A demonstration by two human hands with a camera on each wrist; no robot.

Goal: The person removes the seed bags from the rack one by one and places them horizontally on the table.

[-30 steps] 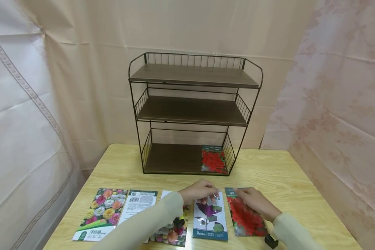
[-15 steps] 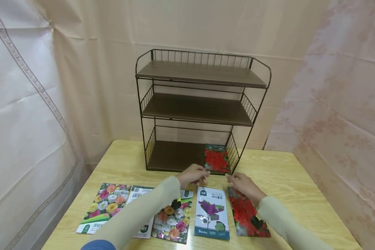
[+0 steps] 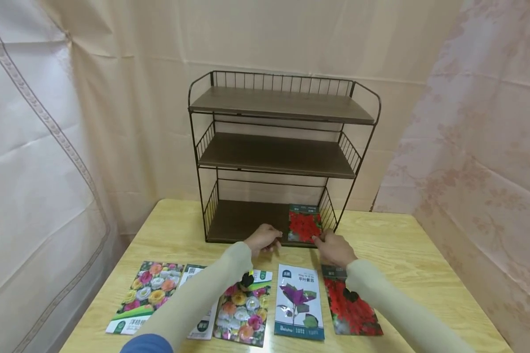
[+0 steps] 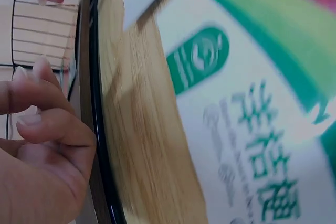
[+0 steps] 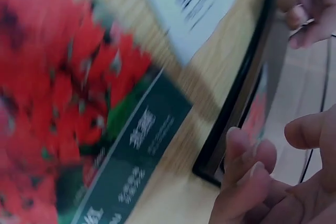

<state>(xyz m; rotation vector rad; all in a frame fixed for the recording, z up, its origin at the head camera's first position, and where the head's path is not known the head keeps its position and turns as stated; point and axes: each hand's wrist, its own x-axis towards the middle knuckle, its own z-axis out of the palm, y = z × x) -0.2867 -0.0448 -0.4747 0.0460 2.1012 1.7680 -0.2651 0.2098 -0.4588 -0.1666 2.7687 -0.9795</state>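
Note:
A red-flower seed packet (image 3: pixel 304 226) lies at the right end of the rack's bottom shelf (image 3: pixel 251 220). My right hand (image 3: pixel 335 247) is at that packet's front right corner, and whether it touches is unclear. In the right wrist view the thumb (image 5: pixel 307 130) stands apart from the fingers (image 5: pixel 247 156), with nothing seen between them. My left hand (image 3: pixel 262 239) hovers at the shelf's front edge, left of the packet, its fingers loosely bent. The left wrist view shows nothing held in those fingers (image 4: pixel 58 127).
In front on the table (image 3: pixel 380 235) lie a purple-leaf packet (image 3: pixel 297 301), another red-flower packet (image 3: pixel 351 309), two rose-like flower packets (image 3: pixel 243 314) and a white text-side packet (image 3: pixel 200 328), partly under my left sleeve. The three-tier rack (image 3: pixel 278 154) stands behind.
Both hands have moved forward from above the purple-leaf and nearer red-flower packets to the bottom shelf's front edge. The packets have stayed where they were.

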